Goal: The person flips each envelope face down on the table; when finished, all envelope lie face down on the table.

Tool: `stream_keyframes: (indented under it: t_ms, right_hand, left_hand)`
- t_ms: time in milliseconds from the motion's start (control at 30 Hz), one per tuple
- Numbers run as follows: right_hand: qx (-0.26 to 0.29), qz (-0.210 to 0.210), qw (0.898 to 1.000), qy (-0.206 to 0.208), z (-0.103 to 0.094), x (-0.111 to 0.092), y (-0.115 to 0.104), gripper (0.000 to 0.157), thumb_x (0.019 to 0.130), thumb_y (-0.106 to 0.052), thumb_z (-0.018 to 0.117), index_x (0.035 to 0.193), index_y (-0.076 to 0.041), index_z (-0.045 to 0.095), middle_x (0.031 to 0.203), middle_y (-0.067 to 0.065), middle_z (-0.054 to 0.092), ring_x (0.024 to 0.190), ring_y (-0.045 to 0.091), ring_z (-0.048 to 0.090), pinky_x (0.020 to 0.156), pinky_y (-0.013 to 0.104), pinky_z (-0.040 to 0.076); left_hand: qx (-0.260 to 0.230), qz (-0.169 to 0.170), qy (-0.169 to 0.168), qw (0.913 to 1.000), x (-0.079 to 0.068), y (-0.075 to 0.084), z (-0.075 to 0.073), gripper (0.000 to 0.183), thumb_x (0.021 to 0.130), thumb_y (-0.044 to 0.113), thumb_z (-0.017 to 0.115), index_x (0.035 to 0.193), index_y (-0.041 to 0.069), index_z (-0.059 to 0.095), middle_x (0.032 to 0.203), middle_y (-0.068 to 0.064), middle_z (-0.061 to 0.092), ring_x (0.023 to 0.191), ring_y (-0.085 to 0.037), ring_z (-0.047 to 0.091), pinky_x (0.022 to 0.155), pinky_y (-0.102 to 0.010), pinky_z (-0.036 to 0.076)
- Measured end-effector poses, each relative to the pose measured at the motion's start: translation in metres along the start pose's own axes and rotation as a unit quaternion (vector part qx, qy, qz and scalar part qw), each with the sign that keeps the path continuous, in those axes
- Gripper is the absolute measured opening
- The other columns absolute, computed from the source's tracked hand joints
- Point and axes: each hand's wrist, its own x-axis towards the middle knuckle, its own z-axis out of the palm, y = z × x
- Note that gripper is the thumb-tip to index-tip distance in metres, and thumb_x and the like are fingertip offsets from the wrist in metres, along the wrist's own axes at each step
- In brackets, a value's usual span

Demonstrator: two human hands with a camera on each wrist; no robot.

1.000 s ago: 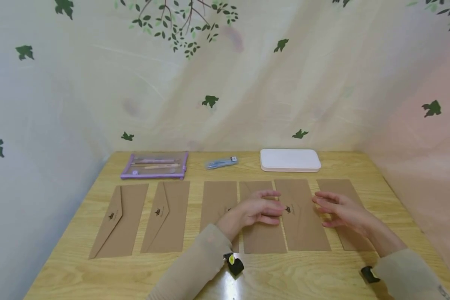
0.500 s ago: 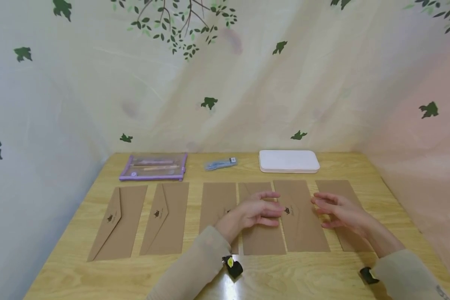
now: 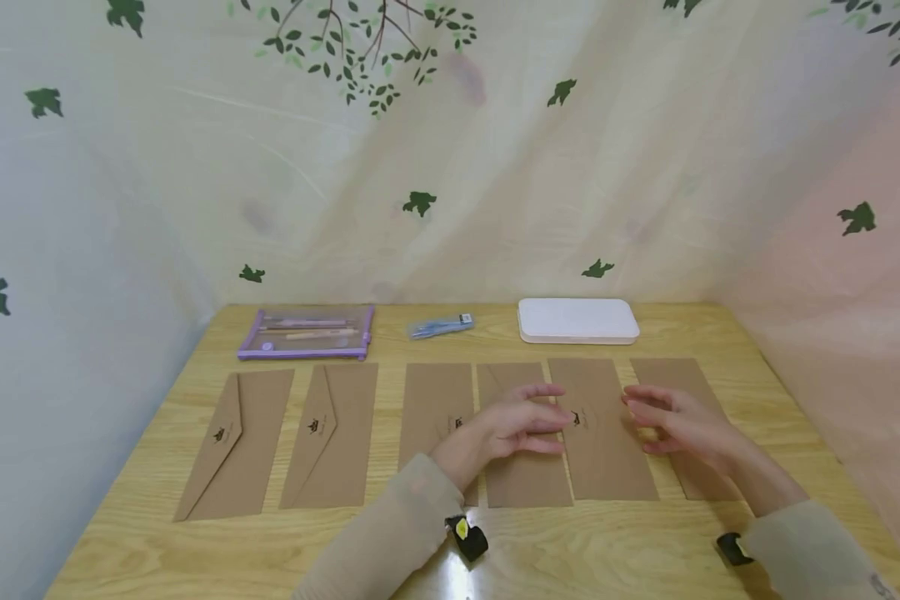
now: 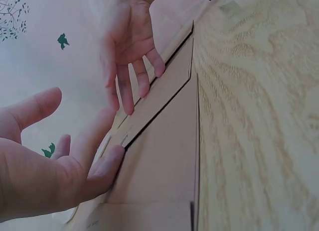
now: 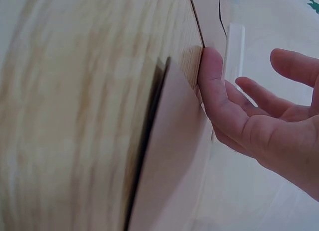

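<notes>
Several brown paper envelopes lie in a row across the table in the head view. My left hand [image 3: 521, 423] is over the fourth from the left, an envelope [image 3: 525, 483], with its fingertips at the left edge of the fifth envelope [image 3: 607, 467]. At that envelope's right side is my right hand [image 3: 678, 421], which partly covers the rightmost envelope [image 3: 675, 371]. Both hands have relaxed, spread fingers and hold nothing. In the left wrist view, fingertips [image 4: 115, 156] of the left hand seem to touch the paper. Fingers [image 5: 212, 66] of the right hand are close to an envelope edge.
Along the back of the table [image 3: 195, 550] are a purple-edged clear pencil pouch [image 3: 307, 343], a small packet of blue pens [image 3: 441, 326] and a white flat case [image 3: 577, 321]. Two envelopes with pointed flaps, including the leftmost envelope [image 3: 262, 450], lie at the left. A patterned curtain hangs behind.
</notes>
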Motion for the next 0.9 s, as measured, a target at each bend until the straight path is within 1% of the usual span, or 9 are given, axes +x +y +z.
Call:
stream_keyframes:
  t_ms: [133, 300, 467, 667, 900]
  right_hand:
    - [-0.002, -0.01, 1.0, -0.006, 0.001, -0.002, 0.002, 0.068, 0.108, -0.026, 0.052, 0.155, 0.011, 0.021, 0.159, 0.034, 0.023, 0.137, 0.051, 0.038, 0.09, 0.045, 0.058]
    - [0.014, -0.023, 1.0, -0.014, 0.002, -0.006, 0.004, 0.066, 0.108, -0.024, 0.05, 0.155, 0.012, 0.019, 0.158, 0.036, 0.021, 0.138, 0.052, 0.037, 0.093, 0.044, 0.057]
    - [0.022, -0.038, 0.998, -0.036, 0.0, -0.01, 0.002, 0.066, 0.109, -0.022, 0.049, 0.154, 0.013, 0.016, 0.157, 0.039, 0.018, 0.139, 0.053, 0.034, 0.097, 0.046, 0.054]
    - [0.025, -0.044, 0.998, -0.046, -0.003, -0.013, 0.001, 0.066, 0.109, -0.021, 0.047, 0.155, 0.013, 0.013, 0.157, 0.039, 0.017, 0.14, 0.05, 0.03, 0.099, 0.043, 0.053]
    - [0.032, -0.049, 0.997, -0.048, -0.006, -0.019, 0.0, 0.066, 0.11, -0.023, 0.046, 0.156, 0.012, 0.014, 0.158, 0.038, 0.017, 0.141, 0.042, 0.032, 0.1, 0.043, 0.052]
  left_hand:
    - [-0.008, 0.0, -0.006, 1.0, -0.001, -0.002, 0.001, 0.057, 0.093, -0.004, 0.067, 0.146, 0.001, 0.047, 0.122, -0.019, 0.066, 0.119, -0.033, 0.059, 0.095, -0.055, 0.053]
    - [-0.025, -0.001, -0.014, 0.9996, -0.005, -0.002, 0.001, 0.059, 0.094, -0.005, 0.065, 0.148, 0.0, 0.044, 0.131, -0.024, 0.059, 0.125, -0.036, 0.055, 0.098, -0.056, 0.051]
    - [-0.024, -0.002, -0.019, 0.9995, -0.008, 0.0, 0.002, 0.06, 0.095, -0.004, 0.064, 0.15, 0.0, 0.041, 0.136, -0.025, 0.057, 0.128, -0.036, 0.054, 0.101, -0.055, 0.049]
    - [-0.004, 0.006, -0.021, 0.9997, -0.008, 0.004, 0.005, 0.06, 0.095, -0.001, 0.065, 0.151, 0.001, 0.041, 0.138, -0.024, 0.057, 0.13, -0.035, 0.053, 0.106, -0.053, 0.046]
    - [-0.014, 0.009, -0.025, 0.9995, -0.008, 0.007, 0.009, 0.06, 0.096, -0.002, 0.063, 0.151, 0.003, 0.041, 0.136, -0.023, 0.059, 0.13, -0.035, 0.054, 0.109, -0.052, 0.043]
